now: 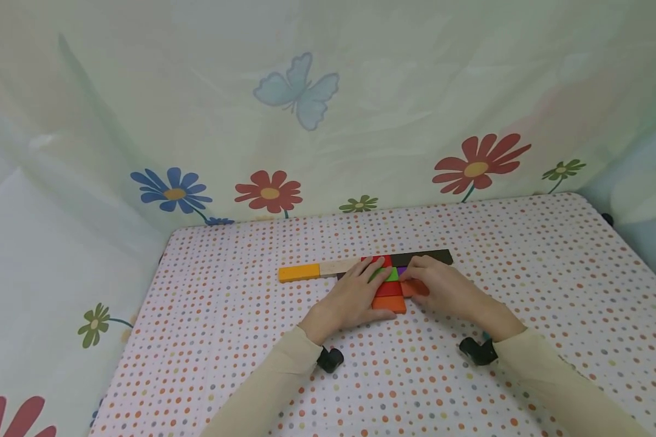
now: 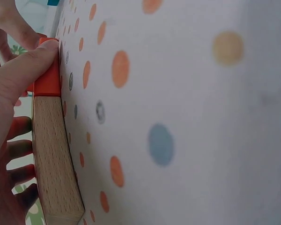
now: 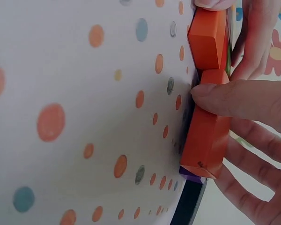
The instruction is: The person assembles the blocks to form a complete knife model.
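Observation:
My left hand (image 1: 355, 297) lies across a flat group of coloured wooden blocks, fingers spread over the red block (image 1: 389, 289) and green block (image 1: 392, 275). Its thumb presses the near side of an orange block (image 1: 389, 304). A bare wood block (image 2: 56, 154) adjoins that orange one under the palm. On the group's right side, my right hand (image 1: 443, 288) pinches a second, red-orange block (image 3: 206, 136), thumb on the near face and fingers behind. This block sits against the first orange block, with a purple block (image 3: 192, 175) showing at its far end.
Along the back runs a row of long blocks: a yellow one (image 1: 299, 273), a pale wood one (image 1: 339, 267), a red one (image 1: 379, 261) and a black one (image 1: 423, 258). All lie on a dotted tablecloth (image 1: 224, 340). A flowered curtain (image 1: 388, 139) hangs behind.

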Action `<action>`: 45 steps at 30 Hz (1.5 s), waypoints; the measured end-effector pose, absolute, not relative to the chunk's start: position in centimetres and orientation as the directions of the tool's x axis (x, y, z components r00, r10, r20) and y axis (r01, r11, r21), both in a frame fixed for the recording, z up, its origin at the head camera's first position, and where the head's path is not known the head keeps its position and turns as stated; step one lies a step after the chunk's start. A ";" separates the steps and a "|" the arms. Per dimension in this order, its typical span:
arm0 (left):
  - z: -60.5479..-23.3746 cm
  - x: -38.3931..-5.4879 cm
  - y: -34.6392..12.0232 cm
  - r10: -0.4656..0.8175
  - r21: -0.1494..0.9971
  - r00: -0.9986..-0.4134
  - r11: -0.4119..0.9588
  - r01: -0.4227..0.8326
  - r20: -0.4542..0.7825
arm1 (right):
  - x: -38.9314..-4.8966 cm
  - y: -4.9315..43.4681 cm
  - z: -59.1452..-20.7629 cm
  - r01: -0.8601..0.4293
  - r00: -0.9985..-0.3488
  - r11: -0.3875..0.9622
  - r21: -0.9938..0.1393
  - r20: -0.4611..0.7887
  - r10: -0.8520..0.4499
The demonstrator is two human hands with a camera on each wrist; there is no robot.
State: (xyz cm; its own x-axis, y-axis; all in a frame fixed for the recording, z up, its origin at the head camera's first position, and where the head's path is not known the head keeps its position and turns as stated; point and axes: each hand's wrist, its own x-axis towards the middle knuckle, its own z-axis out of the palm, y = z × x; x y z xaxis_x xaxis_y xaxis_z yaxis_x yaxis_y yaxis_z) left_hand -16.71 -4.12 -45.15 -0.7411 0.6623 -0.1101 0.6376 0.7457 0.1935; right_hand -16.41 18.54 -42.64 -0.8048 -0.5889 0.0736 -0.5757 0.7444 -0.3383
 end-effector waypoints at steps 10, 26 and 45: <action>-44.9 -16.5 -4.1 0.668 0.184 -0.739 0.741 0.646 -0.093 | -16.2 18.7 -43.0 -0.622 -0.779 0.727 -0.291 0.131 -0.614; -44.9 -16.7 -4.1 0.666 0.205 -0.737 0.742 0.639 -0.115 | -15.9 19.0 -43.4 -0.697 -0.716 0.671 -0.253 0.191 -0.672; -45.1 -16.7 -4.0 0.667 0.203 -0.737 0.741 0.640 -0.112 | -15.4 19.6 -43.2 -0.672 -0.740 0.681 -0.290 0.212 -0.639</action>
